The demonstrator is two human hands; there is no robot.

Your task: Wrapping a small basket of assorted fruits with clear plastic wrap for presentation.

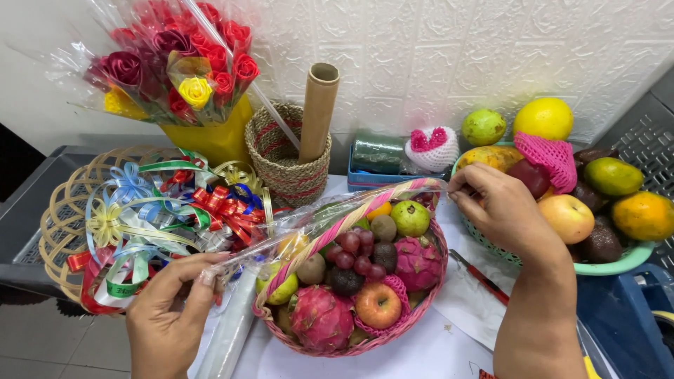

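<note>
White embossed wall backs the table [435,351]; both hands [167,319] pinch clear wrap [295,228] over the fruit basket [365,340].

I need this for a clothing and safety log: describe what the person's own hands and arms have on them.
Both are bare. The left hand wears no glove, ring or watch, and its fingernails look fairly long and unpainted. The right hand is also ungloved, with no ring in sight. The right forearm shows no sleeve, bracelet or watch up to the picture's edge.

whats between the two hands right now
In the head view, the pink fruit basket sits between the left hand and right hand, with clear plastic wrap stretched from one hand to the other over its striped handle.
</note>
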